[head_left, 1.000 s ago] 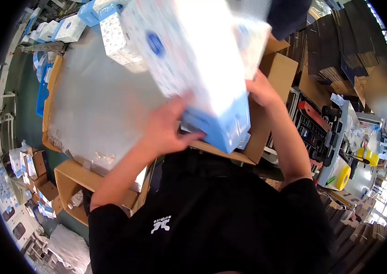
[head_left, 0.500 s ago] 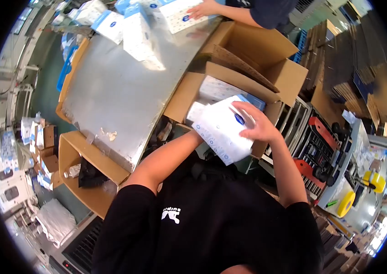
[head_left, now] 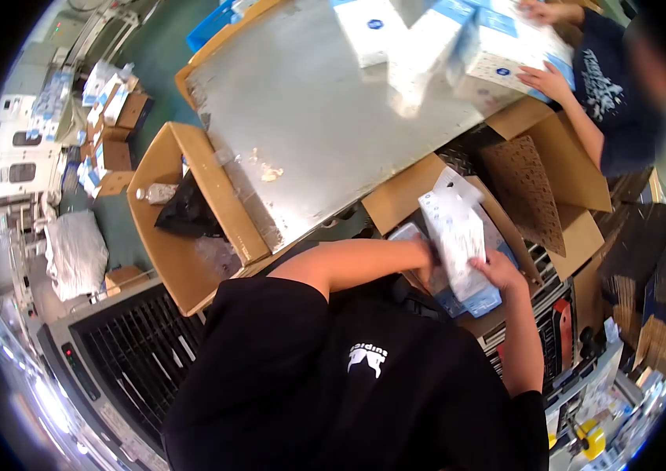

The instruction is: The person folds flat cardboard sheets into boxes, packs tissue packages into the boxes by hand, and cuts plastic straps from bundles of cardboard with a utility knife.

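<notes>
A white-and-blue plastic-wrapped pack (head_left: 458, 235) stands tilted in the mouth of an open cardboard box (head_left: 402, 193), with loose clear film at its top end. My right hand (head_left: 501, 272) grips the pack's right side, thumb on its near face. Against the left side of the pack is my left hand (head_left: 425, 265), closed around its edge, fingers partly hidden by the box and the pack. Other blue-and-white packs (head_left: 498, 235) lie inside the box, below and beside the held one.
A metal table (head_left: 301, 94) with similar packs (head_left: 372, 31) at its far side lies ahead. A co-worker's hands (head_left: 546, 82) rest on packs at right. Another open carton (head_left: 584, 169) adjoins mine. At left, a cardboard bin (head_left: 156, 239) holds a bottle and black bag.
The pack has gone down into the box and turned more upright. My left hand has come from beneath it to its left side. My view has swung right.
</notes>
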Motion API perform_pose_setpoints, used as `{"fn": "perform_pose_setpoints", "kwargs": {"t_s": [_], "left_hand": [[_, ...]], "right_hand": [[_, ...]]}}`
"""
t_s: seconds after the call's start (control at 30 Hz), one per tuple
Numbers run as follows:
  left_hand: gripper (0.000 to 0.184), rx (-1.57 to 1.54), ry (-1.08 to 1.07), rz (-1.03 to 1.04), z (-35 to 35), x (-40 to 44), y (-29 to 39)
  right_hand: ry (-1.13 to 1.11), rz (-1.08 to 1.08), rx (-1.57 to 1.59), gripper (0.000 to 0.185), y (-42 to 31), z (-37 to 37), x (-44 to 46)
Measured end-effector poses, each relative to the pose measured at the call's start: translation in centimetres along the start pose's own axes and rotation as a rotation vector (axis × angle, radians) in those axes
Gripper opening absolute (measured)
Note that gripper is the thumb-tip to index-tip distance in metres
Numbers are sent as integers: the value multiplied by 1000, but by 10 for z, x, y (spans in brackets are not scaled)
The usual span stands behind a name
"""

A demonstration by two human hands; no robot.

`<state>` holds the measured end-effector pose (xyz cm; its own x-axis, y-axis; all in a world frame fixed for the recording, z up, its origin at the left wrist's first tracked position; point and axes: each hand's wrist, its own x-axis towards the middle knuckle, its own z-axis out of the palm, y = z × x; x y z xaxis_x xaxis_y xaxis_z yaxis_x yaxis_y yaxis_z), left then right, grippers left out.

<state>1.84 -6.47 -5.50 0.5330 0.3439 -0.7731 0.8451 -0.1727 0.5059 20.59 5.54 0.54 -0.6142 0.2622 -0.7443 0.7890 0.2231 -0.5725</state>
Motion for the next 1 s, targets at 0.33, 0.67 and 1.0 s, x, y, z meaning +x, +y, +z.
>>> {"fn": "perform_pose_setpoints", "kwargs": {"t_s": [0.33,0.67,1.0], "left_hand": [[42,-423,1414,-482,86,-199,-133],[33,-476,1211,-1352,256,-280,-347],[11,-1520,1172,155,30,-171,-140]], "right_hand": [[418,228,-592,62,-20,13,63],[576,-398,-497,66,-8,60,116],[450,-347,621,41,-145,69,69]]}}
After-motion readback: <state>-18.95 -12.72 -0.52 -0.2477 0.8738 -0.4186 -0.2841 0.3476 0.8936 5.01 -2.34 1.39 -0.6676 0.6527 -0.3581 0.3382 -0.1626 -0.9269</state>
